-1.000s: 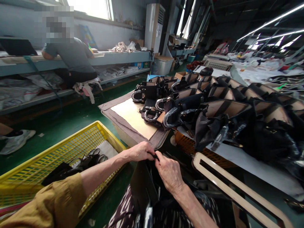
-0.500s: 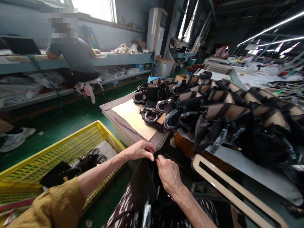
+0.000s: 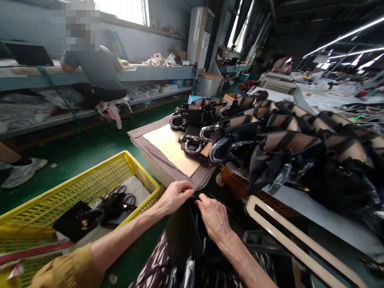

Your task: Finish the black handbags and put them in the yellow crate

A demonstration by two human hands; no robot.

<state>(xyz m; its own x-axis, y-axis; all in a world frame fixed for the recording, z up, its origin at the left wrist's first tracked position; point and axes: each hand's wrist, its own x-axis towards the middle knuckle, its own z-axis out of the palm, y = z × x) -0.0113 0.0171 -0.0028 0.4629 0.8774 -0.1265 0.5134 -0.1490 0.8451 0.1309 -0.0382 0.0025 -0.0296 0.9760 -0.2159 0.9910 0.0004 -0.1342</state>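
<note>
A black handbag (image 3: 183, 236) stands upright on my lap, its top edge turned away from me. My left hand (image 3: 177, 195) is closed in a pinch on the bag's top edge from the left. My right hand (image 3: 213, 218) is closed on the same top edge from the right, fingertips almost touching the left hand's. What sits between the fingertips is too small to make out.
A yellow plastic crate (image 3: 90, 188) with a few black bag parts stands on the green floor at my left. Ahead, a table (image 3: 168, 148) carries several black handbags (image 3: 264, 140). A beige frame (image 3: 288, 236) lies at my right. Another person (image 3: 96, 76) sits at a far bench.
Both hands stayed pinched on the bag's top edge, the fingers shifting slightly. The view has drifted a little, so the crate appears further right.
</note>
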